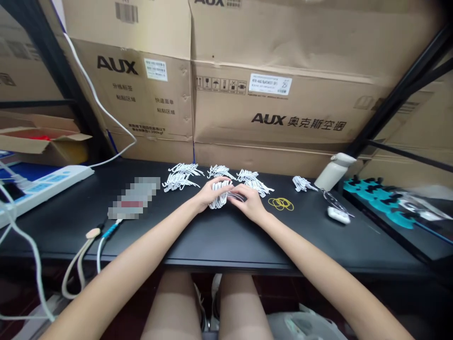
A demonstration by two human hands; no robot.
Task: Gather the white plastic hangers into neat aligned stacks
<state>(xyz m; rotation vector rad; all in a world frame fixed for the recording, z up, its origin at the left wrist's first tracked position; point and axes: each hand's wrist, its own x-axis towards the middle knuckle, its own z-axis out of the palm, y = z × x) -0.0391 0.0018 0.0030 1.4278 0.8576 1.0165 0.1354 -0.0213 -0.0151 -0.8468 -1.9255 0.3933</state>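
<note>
Both hands meet at the middle of a black table. My left hand is closed around a bundle of small white hook-shaped pieces. My right hand pinches the right end of the same bundle, fingers pressed together. Several more bundles of white hooks lie just behind: one group at the left, one in the middle, one to the right and a small one farther right. Yellow rubber bands lie beside my right hand.
Large cardboard boxes wall the back. A white bottle and glasses sit at the right, teal trays beyond. A power strip and cables occupy the left. A blurred flat object lies left of centre.
</note>
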